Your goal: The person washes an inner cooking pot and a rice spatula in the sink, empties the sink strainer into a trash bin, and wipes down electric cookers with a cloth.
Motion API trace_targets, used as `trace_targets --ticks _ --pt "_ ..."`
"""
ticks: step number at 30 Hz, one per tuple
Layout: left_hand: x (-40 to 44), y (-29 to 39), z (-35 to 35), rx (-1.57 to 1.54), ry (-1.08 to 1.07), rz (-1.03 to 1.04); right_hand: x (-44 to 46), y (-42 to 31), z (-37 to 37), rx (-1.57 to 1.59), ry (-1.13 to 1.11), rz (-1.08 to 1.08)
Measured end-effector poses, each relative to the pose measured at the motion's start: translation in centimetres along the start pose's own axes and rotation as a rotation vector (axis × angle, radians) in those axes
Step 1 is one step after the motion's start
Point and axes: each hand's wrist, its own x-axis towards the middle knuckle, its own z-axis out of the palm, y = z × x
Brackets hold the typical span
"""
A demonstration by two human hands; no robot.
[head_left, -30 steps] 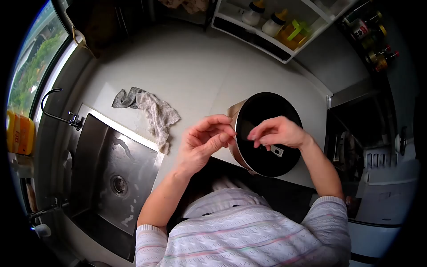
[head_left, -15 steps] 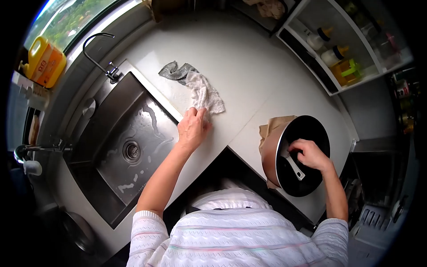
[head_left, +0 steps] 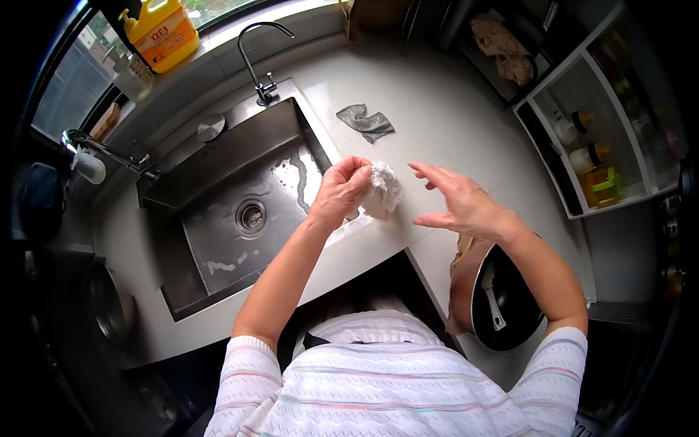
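Note:
My left hand [head_left: 342, 191] pinches a crumpled white cloth [head_left: 384, 193], holding it up over the counter by the sink's corner. Just right of the cloth, my right hand [head_left: 460, 202] is empty, its fingers and thumb spread apart. Below my right forearm, a copper-brown pot [head_left: 463, 291] with a dark inside is partly hidden. Inside it lies a utensil with a white handle [head_left: 496, 309]; its head is hard to make out. A grey cloth [head_left: 366, 122] rests bunched on the counter beyond my hands.
On my left is a steel sink [head_left: 207, 197] with wet patches, and a slim tap [head_left: 251, 65] behind it. A yellow detergent jug [head_left: 164, 36] stands on the windowsill. At the right, a white shelf unit [head_left: 601, 80] holds bottles. Brown paper or cloth touches the pot's side.
My left hand has lifted the white cloth off the counter, away from the grey one. My right hand has let go of the utensil in the pot and come across, opening beside the cloth.

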Motion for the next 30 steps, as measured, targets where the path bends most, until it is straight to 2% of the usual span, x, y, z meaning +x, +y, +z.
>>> trace_targets --ticks 2,5,10,11,13,14,17,21,22,25,27,29,30 --pt "-1.5 1.5 0.3 0.027 0.033 0.081 4.2 0.0 4.0 -0.136 0.021 -0.116" --pt "-4.5 4.1 -2.3 0.256 0.077 0.135 9.7 -2.1 6.7 0.147 -0.366 0.020" --pt "-12.2 6.3 -8.1 0.978 0.204 0.130 13.2 -6.4 9.7 0.074 -0.309 -0.120" --pt "-13.6 5.9 -9.0 1.018 0.246 0.057 13.5 -7.1 10.8 0.081 -0.321 -0.143" --pt "-16.1 5.8 -10.8 1.024 0.360 0.061 14.6 -8.2 13.4 0.136 -0.319 -0.176" --pt "-17.3 5.9 -12.2 0.946 0.392 0.066 15.1 -9.3 14.3 0.209 -0.329 -0.126" --pt "-20.7 7.3 -16.9 0.886 0.373 -0.092 17.3 -12.7 16.2 0.357 -0.420 0.016" --pt "-24.7 9.5 -25.4 0.449 0.356 -0.062 21.2 -15.4 20.6 0.601 -0.539 0.217" --pt "-25.4 10.4 -27.7 0.370 0.382 0.010 22.2 -16.3 22.2 0.677 -0.489 0.163" --pt "-27.1 15.8 -34.1 0.552 0.543 0.142 26.7 -21.3 25.4 0.716 -0.386 0.038" --pt "-28.5 21.4 -36.3 0.787 0.736 0.263 29.9 -25.7 27.0 0.799 -0.290 -0.073" --pt "-30.1 25.1 -39.8 1.034 0.894 0.410 32.9 -29.3 29.5 0.749 -0.209 -0.196" --pt "-31.3 26.2 -41.7 1.230 0.954 0.405 34.2 -30.6 31.4 0.702 -0.261 -0.230"
